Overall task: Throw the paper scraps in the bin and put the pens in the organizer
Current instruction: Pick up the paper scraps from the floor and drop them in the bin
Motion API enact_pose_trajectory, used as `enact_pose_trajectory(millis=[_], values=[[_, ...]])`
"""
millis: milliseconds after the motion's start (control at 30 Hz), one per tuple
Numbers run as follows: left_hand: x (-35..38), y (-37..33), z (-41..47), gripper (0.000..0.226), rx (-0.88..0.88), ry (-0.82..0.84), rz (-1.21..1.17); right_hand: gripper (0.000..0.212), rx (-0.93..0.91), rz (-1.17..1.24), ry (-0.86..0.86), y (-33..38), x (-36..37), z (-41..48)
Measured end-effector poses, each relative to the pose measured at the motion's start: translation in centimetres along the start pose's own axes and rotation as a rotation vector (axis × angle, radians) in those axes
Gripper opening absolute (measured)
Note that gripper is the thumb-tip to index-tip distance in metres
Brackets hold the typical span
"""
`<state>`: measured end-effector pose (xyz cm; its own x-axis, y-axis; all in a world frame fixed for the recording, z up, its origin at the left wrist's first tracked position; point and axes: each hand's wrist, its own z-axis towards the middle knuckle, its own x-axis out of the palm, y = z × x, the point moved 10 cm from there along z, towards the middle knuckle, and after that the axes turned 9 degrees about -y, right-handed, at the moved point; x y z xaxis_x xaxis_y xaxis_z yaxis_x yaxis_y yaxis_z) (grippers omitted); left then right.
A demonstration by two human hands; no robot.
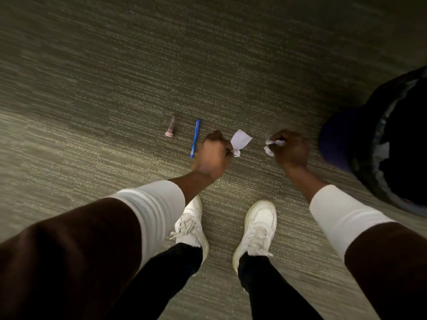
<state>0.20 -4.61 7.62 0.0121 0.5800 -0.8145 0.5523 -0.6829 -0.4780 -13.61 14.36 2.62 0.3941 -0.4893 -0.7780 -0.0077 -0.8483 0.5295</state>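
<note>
While a small pink-capped translucent tube (171,126) and a slim blue plastic pen (195,137) lie on the grey ribbed carpet (115,77), the left hand (213,155) pinches a flat white paper scrap (240,142); the right hand (290,148) grips a crumpled white paper scrap (272,146). Scrap collection is in hand. Next: carry both rightward over the dark lined round bin (379,144). No legible writing.

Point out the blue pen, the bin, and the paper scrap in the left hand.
blue pen (195,138): head view, middle of its barrel on the carpet.
bin (335,139): head view, its dark outer wall at right.
paper scrap (240,140): head view, flat white part sticking out of the left hand.
</note>
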Motion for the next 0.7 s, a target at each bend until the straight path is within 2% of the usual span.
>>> enact_pose_trajectory(millis=[133,300,533,700], values=[[-3.1,-5.1,-1.5,0.020,0.010,-0.011,-0.008,0.007,0.062,0.091,-0.052,0.2,-6.2,-3.9],[-6.0,-12.0,-3.2,0.023,0.016,-0.014,-0.052,0.016,0.110,0.104,-0.053,1.4,-13.7,-7.7],[-8.2,-21.4,-4.1,0.022,0.020,-0.032,-0.166,0.013,0.165,0.179,-0.240,1.2,-24.7,-10.0],[-7.1,-28.8,-4.8,0.019,0.050,-0.046,-0.260,0.011,0.234,0.163,-0.380,-2.6,-31.0,-9.6]])
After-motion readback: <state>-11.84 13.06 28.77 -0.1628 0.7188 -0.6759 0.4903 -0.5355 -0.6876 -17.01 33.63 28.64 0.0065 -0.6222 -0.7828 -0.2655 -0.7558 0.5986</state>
